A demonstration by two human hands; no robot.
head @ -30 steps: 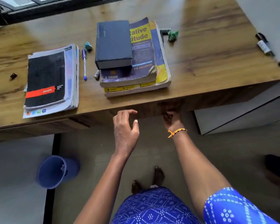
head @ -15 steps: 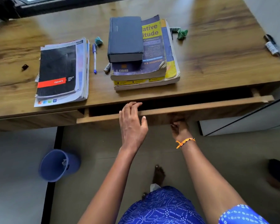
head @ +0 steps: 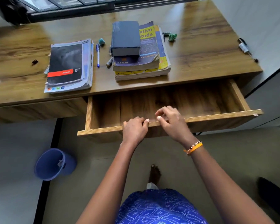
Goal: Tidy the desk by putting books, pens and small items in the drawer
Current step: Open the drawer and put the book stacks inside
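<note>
My left hand (head: 134,130) curls over the front edge of the open, bare drawer (head: 168,102), my right hand (head: 171,122) hovers half-curled and holds nothing; the book stack (head: 141,50) on the desk (head: 208,50) looks heavy and stiff, best gripped under both side edges.

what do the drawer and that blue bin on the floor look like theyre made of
Drawer: looks like wood-grain laminated board, matte; the front's top edge shows pale layered plies, perhaps plywood. Blue bin: apparently moulded plastic, smooth with a slight sheen, uniform colour.
</note>
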